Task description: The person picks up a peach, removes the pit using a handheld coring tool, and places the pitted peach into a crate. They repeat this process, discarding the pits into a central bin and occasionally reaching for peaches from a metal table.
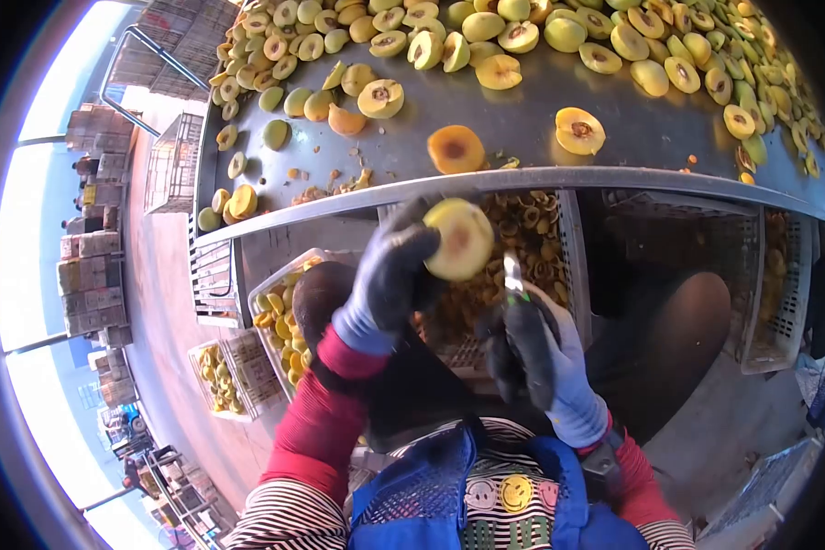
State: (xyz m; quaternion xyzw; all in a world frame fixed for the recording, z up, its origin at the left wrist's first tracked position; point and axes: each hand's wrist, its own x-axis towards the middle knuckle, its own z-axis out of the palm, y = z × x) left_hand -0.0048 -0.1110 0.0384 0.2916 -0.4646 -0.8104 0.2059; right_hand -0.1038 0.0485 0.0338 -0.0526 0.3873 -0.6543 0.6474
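My left hand (396, 266), in a dark-coated glove with a pale blue cuff, grips a yellow peach half (461, 240) by its edge. The cut face, with a brownish centre, is turned toward me. In a similar glove, my right hand (529, 344) is closed around a small knife (513, 273); its short shiny blade points up, and the handle is mostly hidden by the fingers. The blade is just right of the peach half and apart from it. Beyond both hands, more cut peach halves (579, 131) lie on the metal table (385, 156).
A crate (573, 261) under the table edge holds peach scraps (522, 229). To the left, another crate (264, 275) contains yellow peach pieces (289, 335), with a further crate (247, 371) on the floor. The table's raised metal rim (614, 179) runs just beyond my hands. Stacked crates (92, 266) stand far left.
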